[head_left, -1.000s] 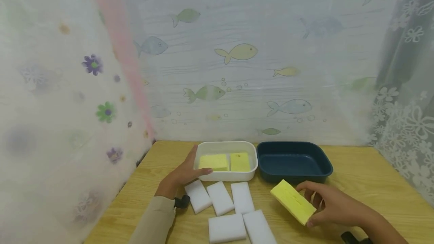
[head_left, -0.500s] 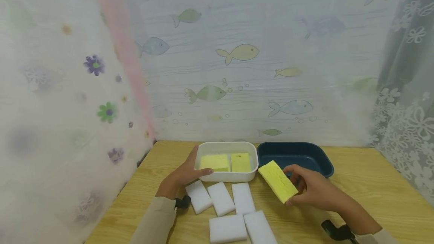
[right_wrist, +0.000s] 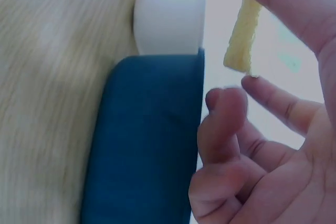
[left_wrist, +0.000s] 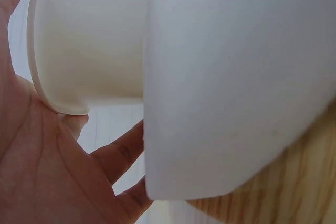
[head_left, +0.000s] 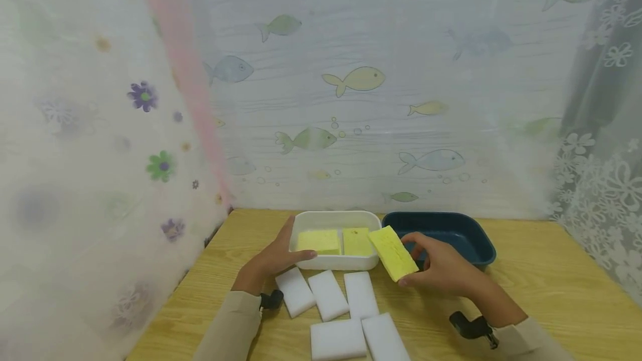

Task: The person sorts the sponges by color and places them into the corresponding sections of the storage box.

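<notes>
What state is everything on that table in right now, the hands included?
White container: upright, uncovered, holding two blocks
Two yellow blocks: lying side by side inside it
Blue container: upright, uncovered, partly hidden by a hand
Third yellow block: lifted, tilted
Right hand: pinching that third block
Left hand: thumb over the white container's rim
Five white blocks: lying flat on the table

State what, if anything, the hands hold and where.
The right hand pinches a yellow block by its right side, thumb at the near corner. The left hand holds the white container by its left end, thumb on the rim.
</notes>
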